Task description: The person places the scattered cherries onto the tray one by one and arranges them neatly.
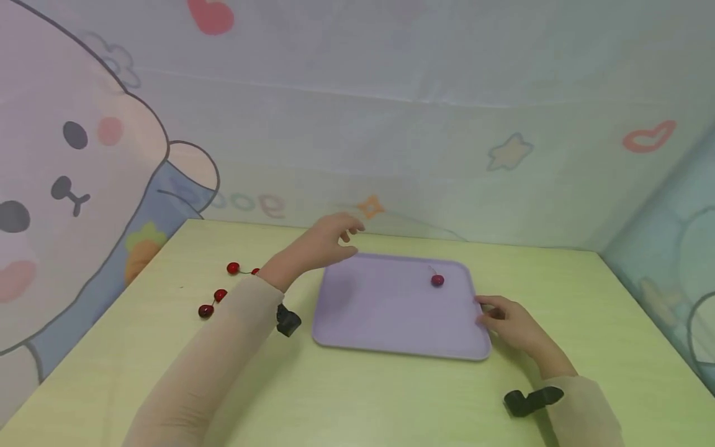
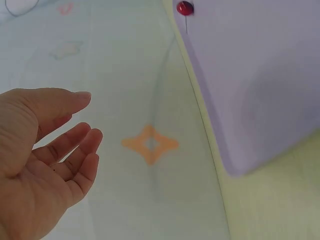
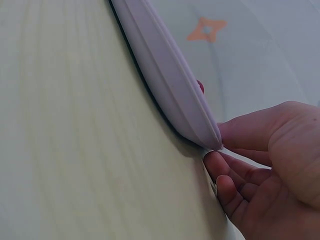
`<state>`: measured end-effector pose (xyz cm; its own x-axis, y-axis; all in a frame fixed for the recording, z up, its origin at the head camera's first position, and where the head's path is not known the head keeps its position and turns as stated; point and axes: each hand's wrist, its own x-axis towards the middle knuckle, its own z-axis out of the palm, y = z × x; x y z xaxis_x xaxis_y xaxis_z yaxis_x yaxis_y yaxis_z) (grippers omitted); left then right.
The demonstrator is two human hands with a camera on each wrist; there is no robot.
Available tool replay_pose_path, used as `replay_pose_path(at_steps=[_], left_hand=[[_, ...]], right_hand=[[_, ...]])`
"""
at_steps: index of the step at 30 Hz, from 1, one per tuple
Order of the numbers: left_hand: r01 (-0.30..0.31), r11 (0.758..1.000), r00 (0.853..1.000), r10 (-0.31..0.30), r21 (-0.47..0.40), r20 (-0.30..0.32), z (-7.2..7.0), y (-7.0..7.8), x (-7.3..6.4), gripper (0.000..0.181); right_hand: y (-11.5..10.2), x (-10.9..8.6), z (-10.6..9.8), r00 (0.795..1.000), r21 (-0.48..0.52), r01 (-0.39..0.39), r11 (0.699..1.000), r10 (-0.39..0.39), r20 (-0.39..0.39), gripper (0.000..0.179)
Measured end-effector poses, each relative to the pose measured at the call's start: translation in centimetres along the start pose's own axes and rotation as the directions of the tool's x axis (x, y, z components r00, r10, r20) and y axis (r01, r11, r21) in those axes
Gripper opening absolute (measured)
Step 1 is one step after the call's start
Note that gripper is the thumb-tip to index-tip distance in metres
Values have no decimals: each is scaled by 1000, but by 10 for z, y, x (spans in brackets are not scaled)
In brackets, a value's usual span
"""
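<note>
One lilac tray (image 1: 391, 304) on the counter (image 1: 391, 403), with one cherry (image 1: 437, 280) near its far right corner. Four more cherries (image 1: 205, 310) to the left, apparently two stem-joined pairs, one partly behind the left arm (image 1: 218, 354). Loosely spread left grip (image 1: 321, 243) near the tray's far left corner; right grip (image 1: 516, 326) pinching its right rim.

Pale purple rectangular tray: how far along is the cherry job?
Done, apparently: one glossy dark-red cherry lies on the pale purple rectangular tray. In hand: the right hand pinches the tray's right edge; the left hand is raised, holding nothing. Likely left: at least four glossy red cherries on the pale yellow table, left of the tray.
</note>
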<state>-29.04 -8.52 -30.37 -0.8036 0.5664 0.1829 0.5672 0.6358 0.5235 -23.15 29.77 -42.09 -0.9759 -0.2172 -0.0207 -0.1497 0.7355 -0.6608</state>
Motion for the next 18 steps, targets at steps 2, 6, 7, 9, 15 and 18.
replay_pose_path(at_steps=[2,6,7,9,15,18], left_hand=[[16,1000,1000,-16,-4,-15,-4,-8,-8,40],[54,999,998,-55,-5,-42,-12,-20,-21,40],[64,998,997,-64,1,-47,-15,-23,-23,39],[85,996,995,-85,2,-58,-19,-27,-28,39],[141,990,987,-140,14,-73,-27,-45,-39,38],[151,988,986,-149,23,-74,-27,-56,-45,37]], right_hand=[[1,-1,-1,1000,4,-3,1000,3,-3,48],[4,-2,-2,1000,21,-1,1000,2,-2,48],[4,-2,-1,1000,26,1,1000,0,-4,47],[5,-2,-2,1000,34,3,999,-3,-6,47],[6,-2,-1,1000,32,9,999,-9,-9,47],[5,-3,-1,1000,32,7,999,-7,-11,47]])
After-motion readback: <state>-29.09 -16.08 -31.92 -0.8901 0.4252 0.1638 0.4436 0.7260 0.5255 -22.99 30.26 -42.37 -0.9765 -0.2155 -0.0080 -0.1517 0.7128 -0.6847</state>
